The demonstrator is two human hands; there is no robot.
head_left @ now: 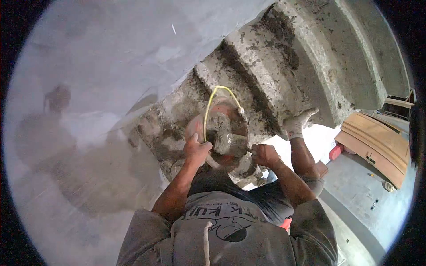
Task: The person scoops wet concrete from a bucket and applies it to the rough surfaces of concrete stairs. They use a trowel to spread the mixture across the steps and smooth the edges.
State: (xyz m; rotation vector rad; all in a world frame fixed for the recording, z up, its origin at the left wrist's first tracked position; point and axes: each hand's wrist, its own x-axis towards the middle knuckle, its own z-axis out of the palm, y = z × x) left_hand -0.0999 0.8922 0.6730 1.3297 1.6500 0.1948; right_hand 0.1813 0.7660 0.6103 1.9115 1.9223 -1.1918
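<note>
A round bucket (193, 126) with mortar-smeared sides stands before my body on the rough concrete steps. Its yellow handle (209, 106) arches up over the opening. Grey mortar (220, 133) shows inside. My left hand (196, 150) is closed on the bucket's left rim, with the thumb over the edge. At the right side of the bucket, my right hand (264, 155) is closed in a fist round a small dark thing, perhaps a tool handle, which I cannot make out.
Concrete stairs (284, 66) curve up to the right, beside a smooth grey wall (111, 53). My foot (299, 124) rests on a step at the right. Wooden panels (375, 144) and a red object (336, 152) lie lower down at the far right.
</note>
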